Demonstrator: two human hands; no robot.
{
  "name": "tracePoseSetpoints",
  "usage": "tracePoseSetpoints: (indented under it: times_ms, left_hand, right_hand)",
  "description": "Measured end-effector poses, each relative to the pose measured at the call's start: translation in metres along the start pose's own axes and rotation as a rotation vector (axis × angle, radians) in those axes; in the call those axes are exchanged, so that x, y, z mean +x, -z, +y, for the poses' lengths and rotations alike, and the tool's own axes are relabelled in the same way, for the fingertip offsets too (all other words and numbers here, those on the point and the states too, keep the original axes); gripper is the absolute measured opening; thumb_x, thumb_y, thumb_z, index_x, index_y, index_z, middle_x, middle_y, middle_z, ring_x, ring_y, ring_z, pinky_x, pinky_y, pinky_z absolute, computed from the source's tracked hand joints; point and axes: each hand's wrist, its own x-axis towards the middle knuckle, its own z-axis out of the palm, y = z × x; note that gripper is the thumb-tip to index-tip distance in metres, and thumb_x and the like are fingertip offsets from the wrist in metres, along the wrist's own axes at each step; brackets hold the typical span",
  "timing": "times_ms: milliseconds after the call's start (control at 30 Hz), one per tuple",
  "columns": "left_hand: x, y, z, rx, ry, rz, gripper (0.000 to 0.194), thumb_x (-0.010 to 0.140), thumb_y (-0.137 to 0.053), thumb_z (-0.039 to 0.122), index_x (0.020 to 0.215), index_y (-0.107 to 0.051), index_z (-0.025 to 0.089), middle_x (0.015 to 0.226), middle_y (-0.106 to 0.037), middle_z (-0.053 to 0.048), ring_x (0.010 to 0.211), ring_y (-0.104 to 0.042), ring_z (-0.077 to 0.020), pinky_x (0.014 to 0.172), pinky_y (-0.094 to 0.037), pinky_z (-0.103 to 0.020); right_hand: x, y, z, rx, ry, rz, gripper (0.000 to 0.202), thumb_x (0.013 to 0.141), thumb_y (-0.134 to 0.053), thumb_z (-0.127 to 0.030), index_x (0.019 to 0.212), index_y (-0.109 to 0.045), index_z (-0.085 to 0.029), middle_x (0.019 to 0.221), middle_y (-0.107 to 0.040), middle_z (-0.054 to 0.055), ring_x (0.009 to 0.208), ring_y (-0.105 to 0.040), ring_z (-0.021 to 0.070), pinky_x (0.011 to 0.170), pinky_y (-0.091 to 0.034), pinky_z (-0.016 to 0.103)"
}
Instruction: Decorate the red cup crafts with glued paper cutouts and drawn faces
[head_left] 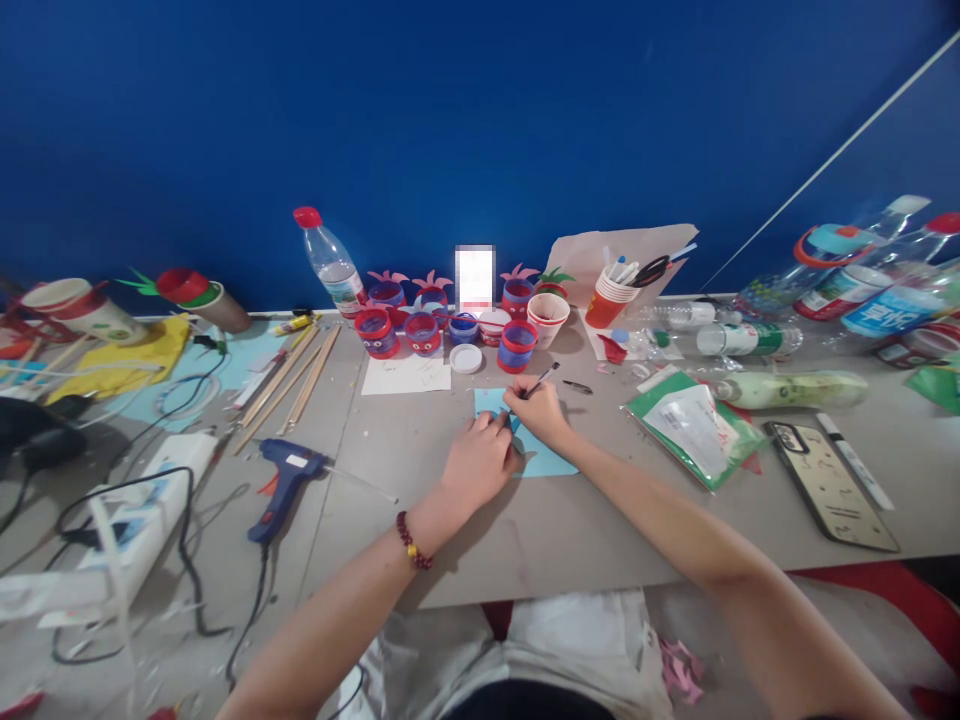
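A sheet of light blue paper (551,455) lies flat on the grey table in front of me. My left hand (480,460), a beaded bracelet on its wrist, presses its bent fingers down on the sheet's left part. Near those fingertips shows a darker blue patch whose kind I cannot make out. My right hand (541,408) is closed around a pen (546,378), with the tip down by the left fingertips. Just right of that hand, a black pen cap (577,387) lies on the table.
Several decorated red and purple cups (517,346) stand behind the paper, beside a white cup (548,318). To the left are a hot glue gun (285,485), wooden sticks (300,375) and a power strip (150,515). A phone (829,485), a green packet (694,425) and plastic bottles (750,340) lie right.
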Motion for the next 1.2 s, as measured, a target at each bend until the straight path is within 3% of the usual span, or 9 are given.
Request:
tracePoseSetpoints:
  times_ms: [833, 1033, 1200]
  left_hand:
    - [-0.002, 0.003, 0.003, 0.05, -0.033, -0.024, 0.015, 0.089, -0.05, 0.023, 0.1, -0.057, 0.016, 0.118, -0.061, -0.013, 0.106, -0.052, -0.0279, 0.083, -0.048, -0.042]
    - [-0.005, 0.009, 0.005, 0.014, -0.041, -0.02, 0.027, 0.094, -0.043, 0.037, 0.105, -0.058, 0.017, 0.116, -0.06, -0.015, 0.104, -0.051, -0.0281, 0.083, -0.047, -0.043]
    - [-0.004, 0.007, 0.006, 0.026, -0.035, -0.034, 0.036, 0.095, -0.04, 0.04, 0.114, -0.059, 0.015, 0.119, -0.06, -0.015, 0.107, -0.05, -0.0292, 0.084, -0.047, -0.043]
  right_hand:
    - [0.003, 0.004, -0.004, -0.081, -0.067, -0.105, 0.024, 0.062, -0.049, -0.024, 0.044, -0.033, -0.021, 0.044, -0.034, -0.005, 0.049, -0.034, 0.0108, 0.049, -0.027, 0.026]
    - [0.006, 0.008, -0.004, -0.12, -0.077, -0.156, 0.025, 0.062, -0.053, -0.023, 0.045, -0.034, -0.022, 0.044, -0.035, -0.005, 0.05, -0.035, 0.0113, 0.05, -0.028, 0.026]
    - [0.01, 0.011, 0.0, -0.122, -0.08, -0.206, 0.023, 0.063, -0.053, -0.026, 0.046, -0.04, -0.021, 0.044, -0.042, -0.004, 0.049, -0.039, 0.0113, 0.049, -0.03, 0.025]
